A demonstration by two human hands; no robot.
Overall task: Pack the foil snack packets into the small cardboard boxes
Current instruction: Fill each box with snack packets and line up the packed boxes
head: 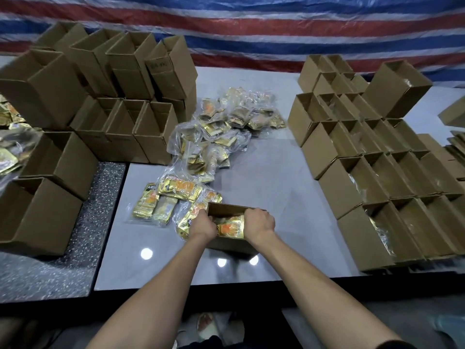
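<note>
- Box of brown cardboard, small and open-topped, stands on the near middle of the grey table, between the two hands
- Inside the box a gold foil packet with an orange print lies face up
- At the box's right rim the right hand has its fingers curled over the edge, grasping the wall
- At the box's left side the left hand reaches in; its fingertips are hidden, so whether they grasp anything cannot be told
- Just left of the box lie loose packets in clear plastic, and a longer heap of them trails toward the far middle
- On the left stand stacked boxes, open-topped
- On the right stand rows of boxes, the nearest showing gold foil inside
- Along the far side hangs a red, white and blue striped tarpaulin
</note>
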